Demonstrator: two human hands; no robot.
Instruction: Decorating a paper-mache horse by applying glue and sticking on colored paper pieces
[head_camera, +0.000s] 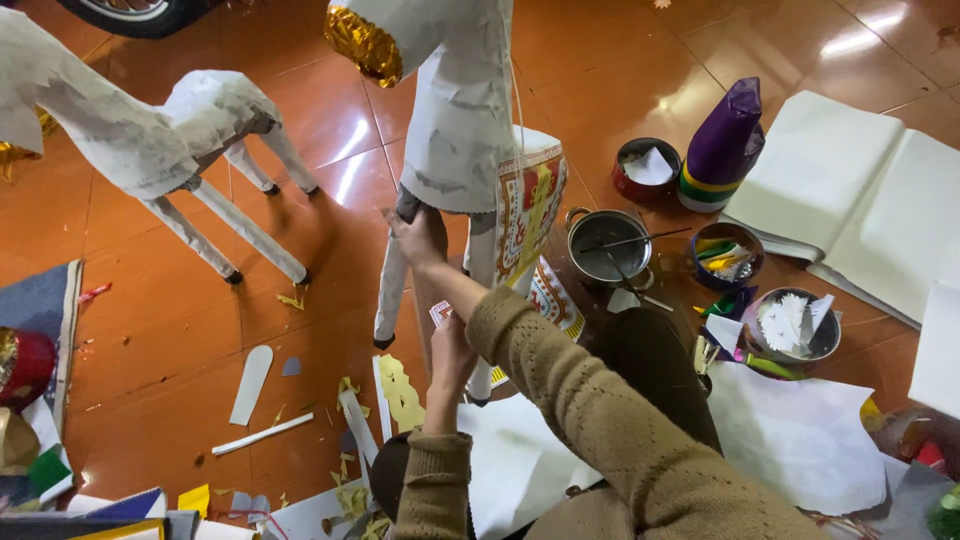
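A white paper horse (455, 120) with a gold muzzle (360, 45) stands on the orange tiled floor in front of me. A red, yellow and white printed saddle cloth (530, 215) hangs on its side. My right hand (418, 238), in an olive knit sleeve, reaches across and grips the top of the horse's front leg (390, 290) at the chest. Lower down by the legs, my left hand (452, 348) pinches a small printed paper piece (439, 313).
A second white paper horse (150, 140) stands at the left. Right of me are a metal pot with a brush (608, 245), a red bowl (648, 168), a purple cone (722, 145), bowls of paper scraps (790, 325) and white sheets (850, 190). Paper cut-outs (400, 392) litter the floor.
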